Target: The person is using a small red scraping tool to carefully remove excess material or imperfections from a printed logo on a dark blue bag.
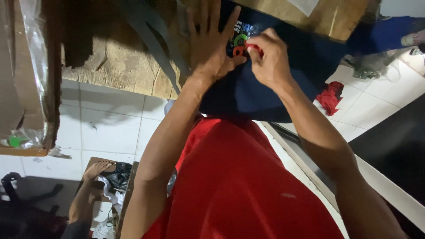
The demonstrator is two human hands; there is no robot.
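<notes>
Nearest to us, our red shirt [239, 186] is filling the lower middle of the view, and both forearms are reaching away from it toward the far surface [115, 71]. Near left, a person's bare foot [95, 170] is resting on the white tiled floor [110, 128] beside some crumpled dark and white scraps.

Further out, we are working on a navy cloth [261, 88] that is draping off the wooden surface's edge toward us. Our left hand [210, 48] is lying flat on the cloth, fingers spread apart, pressing it down. Just to its right, our right hand [268, 57] is pinching its fingertips together on a small red piece [253, 46], right at the coloured print [240, 42] on the cloth, where green and orange rings are showing.

We are judging that the work on the print is in mid-course: part of the design is already sitting on the cloth, while the red bit is not yet free of our fingers. How much remains we cannot tell, since our hands are covering much of the print.

To the right, a red rag [331, 96] is lying on the floor. At far left, a cardboard box [17, 88] wrapped in clear plastic is standing at the edge.
</notes>
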